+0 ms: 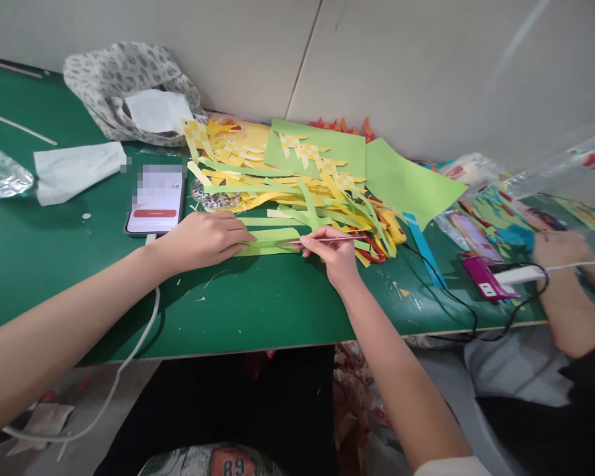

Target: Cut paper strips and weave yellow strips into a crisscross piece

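Okay, pinching slim pink tool (340, 238) between thumb and fingers of right hand (334, 254), with tip aimed left onto green paper strip (272, 235). Lying on tabletop (258, 304) between both hands, long axis left to right, nearly in line with tool. Resting left hand (205, 239) on strip's left end, fingers together; can't tell whether gripping paper. Nearer tip: right hand.

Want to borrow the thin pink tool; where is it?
In the head view, the tool is just right of centre, in the right hand, its tip over green paper.
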### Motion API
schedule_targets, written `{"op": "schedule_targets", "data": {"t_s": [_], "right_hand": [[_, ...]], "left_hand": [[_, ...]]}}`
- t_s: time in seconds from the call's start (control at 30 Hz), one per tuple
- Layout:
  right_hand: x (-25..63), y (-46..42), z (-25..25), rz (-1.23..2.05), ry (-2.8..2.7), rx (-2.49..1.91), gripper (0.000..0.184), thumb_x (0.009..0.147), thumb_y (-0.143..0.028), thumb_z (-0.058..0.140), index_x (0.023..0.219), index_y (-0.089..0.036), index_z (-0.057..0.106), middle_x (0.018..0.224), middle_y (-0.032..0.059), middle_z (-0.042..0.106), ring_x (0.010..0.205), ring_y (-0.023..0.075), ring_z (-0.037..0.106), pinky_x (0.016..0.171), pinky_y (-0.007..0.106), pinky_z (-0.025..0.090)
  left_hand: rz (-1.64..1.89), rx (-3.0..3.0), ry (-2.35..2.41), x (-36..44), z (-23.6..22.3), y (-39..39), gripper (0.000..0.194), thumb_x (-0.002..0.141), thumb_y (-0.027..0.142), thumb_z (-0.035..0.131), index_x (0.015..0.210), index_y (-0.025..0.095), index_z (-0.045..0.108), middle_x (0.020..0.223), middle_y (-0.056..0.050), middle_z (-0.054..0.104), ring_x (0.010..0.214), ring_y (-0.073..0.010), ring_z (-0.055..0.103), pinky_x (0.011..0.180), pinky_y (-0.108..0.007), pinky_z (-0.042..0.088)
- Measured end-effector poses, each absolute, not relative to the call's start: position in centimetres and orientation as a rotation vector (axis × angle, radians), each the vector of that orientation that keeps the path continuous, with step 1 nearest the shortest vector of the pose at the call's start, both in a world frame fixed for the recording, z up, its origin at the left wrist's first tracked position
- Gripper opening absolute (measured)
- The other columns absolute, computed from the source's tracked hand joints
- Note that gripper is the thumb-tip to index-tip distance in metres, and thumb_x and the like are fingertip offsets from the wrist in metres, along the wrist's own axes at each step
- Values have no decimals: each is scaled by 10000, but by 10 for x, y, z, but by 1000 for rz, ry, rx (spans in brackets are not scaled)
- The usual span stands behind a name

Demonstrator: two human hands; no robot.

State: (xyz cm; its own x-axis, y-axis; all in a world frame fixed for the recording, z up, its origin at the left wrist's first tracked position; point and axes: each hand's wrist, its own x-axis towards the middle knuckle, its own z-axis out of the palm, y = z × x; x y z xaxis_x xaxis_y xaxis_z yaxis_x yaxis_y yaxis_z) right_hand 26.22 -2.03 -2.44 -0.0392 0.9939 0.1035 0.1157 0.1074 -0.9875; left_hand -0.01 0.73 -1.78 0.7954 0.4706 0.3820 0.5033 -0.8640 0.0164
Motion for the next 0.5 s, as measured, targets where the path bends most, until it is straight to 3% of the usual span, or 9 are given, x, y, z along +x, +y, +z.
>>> {"op": "schedule_targets", "data": {"t_s": [0.5], "right_hand": [[268,-18,-26,1043,-1374,-1234,139,652,-305,742,637,-203,649,575,-7,670,508,133,595,525,279,468]], "left_hand": [[-581,-2902,-789,0,-17,7,299,954,295,398,1011,200,676,934,-47,718,898,-196,640,746,-298,497]]}}
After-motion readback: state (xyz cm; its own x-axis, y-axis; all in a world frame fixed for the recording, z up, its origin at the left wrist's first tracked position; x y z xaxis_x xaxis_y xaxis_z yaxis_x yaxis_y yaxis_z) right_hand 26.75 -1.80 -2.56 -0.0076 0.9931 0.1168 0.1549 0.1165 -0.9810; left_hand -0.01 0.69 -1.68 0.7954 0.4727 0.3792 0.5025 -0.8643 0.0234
